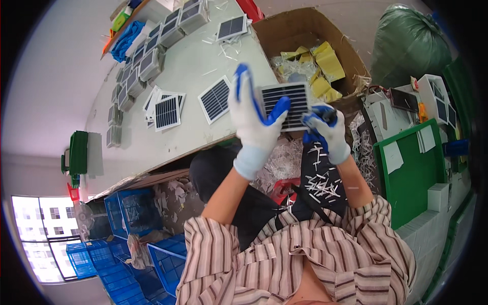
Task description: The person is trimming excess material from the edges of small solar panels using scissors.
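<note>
A small solar panel point(284, 96), dark with pale lines and a white border, is up off the table between my gloved hands. My left hand point(254, 117) has its fingers stretched out and spread, with the thumb lying across the panel's face. At the panel's right edge, the fingers of my right hand point(325, 129) are closed on its lower corner. A dark tool point(330, 117) shows in the same hand, its kind partly hidden. On the table nearest my left hand lies another panel point(214, 99). Farther left is a loose pile of panels point(166, 113).
Stacked panels point(149, 65) line the table's point(198, 56) far left side. Beyond it stands a cardboard box point(351, 48) holding yellow pieces and shreds. A green tray point(412, 178) is at right, below a green sack point(409, 46). White strips point(323, 185) lie on my right leg; blue crates point(122, 277) stand lower left.
</note>
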The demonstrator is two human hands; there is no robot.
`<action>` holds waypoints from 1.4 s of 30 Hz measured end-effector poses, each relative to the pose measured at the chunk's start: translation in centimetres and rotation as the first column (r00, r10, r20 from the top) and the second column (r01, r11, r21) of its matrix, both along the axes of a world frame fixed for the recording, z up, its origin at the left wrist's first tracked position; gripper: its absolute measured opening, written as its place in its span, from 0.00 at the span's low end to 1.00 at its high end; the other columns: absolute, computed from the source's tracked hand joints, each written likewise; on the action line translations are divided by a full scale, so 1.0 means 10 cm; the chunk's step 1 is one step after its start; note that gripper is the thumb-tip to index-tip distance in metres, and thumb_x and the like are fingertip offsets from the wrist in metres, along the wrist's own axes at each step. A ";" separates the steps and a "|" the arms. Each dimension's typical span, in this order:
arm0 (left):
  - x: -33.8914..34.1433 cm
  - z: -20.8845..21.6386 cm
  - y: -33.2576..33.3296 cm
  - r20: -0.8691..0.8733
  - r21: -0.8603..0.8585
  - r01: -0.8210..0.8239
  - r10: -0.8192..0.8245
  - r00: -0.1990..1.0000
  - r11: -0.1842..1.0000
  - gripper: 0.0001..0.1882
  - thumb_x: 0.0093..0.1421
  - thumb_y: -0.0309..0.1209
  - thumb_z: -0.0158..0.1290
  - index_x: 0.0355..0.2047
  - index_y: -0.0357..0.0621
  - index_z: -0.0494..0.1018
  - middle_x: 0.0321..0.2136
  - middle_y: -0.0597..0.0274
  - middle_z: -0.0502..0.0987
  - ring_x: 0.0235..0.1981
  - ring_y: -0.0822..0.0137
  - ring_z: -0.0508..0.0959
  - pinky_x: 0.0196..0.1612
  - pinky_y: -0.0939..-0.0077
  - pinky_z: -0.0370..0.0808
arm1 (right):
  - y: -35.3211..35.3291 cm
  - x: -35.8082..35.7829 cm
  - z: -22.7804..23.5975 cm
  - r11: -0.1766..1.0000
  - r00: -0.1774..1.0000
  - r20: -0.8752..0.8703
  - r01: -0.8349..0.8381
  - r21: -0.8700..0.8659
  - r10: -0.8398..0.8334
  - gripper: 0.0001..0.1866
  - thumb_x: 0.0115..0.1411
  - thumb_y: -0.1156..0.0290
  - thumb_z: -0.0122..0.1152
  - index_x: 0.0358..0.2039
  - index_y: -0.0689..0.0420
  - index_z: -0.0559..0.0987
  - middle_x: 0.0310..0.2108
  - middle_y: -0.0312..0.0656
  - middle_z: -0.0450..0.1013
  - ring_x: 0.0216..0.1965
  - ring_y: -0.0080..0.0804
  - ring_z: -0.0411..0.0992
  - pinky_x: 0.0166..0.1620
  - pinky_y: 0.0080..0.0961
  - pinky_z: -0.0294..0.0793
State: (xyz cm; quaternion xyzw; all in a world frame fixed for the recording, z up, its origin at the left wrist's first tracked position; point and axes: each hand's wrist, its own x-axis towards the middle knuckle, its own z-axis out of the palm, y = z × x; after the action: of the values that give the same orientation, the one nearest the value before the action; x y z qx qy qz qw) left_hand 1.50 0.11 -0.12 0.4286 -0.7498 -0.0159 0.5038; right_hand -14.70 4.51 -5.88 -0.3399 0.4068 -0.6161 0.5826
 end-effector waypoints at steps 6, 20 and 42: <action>0.06 0.14 0.60 -0.543 0.576 0.424 -0.061 0.837 0.699 0.23 0.52 0.17 0.55 0.50 0.32 0.68 0.44 0.59 0.71 0.43 0.72 0.72 0.47 0.81 0.69 | 0.25 -0.07 -0.31 0.973 0.993 0.116 0.026 -0.227 0.001 0.13 0.51 0.82 0.57 0.40 0.67 0.73 0.31 0.41 0.75 0.33 0.24 0.75 0.38 0.20 0.75; 0.43 0.19 0.84 -0.784 0.577 0.754 -0.046 0.619 0.315 0.17 0.55 0.24 0.53 0.45 0.30 0.72 0.42 0.58 0.77 0.41 0.73 0.75 0.48 0.79 0.70 | 0.67 -0.17 0.34 0.937 0.919 -0.185 -0.334 0.107 0.348 0.07 0.45 0.77 0.63 0.26 0.63 0.75 0.25 0.38 0.75 0.25 0.22 0.73 0.28 0.18 0.70; 0.90 -0.17 1.34 -0.656 0.667 0.586 0.010 0.755 -0.460 0.19 0.49 0.27 0.59 0.41 0.31 0.75 0.33 0.64 0.79 0.34 0.79 0.75 0.41 0.85 0.72 | 0.98 -0.28 0.43 0.662 0.130 -0.904 -0.724 0.195 0.408 0.16 0.48 0.59 0.65 0.25 0.60 0.75 0.19 0.49 0.68 0.22 0.52 0.68 0.26 0.36 0.67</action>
State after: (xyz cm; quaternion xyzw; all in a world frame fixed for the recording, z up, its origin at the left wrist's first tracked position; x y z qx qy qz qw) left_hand 10.55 13.47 -1.86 0.3865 -0.3845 -0.8375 0.0359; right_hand -17.55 14.35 -1.57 -0.8228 0.3912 -0.1081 0.3979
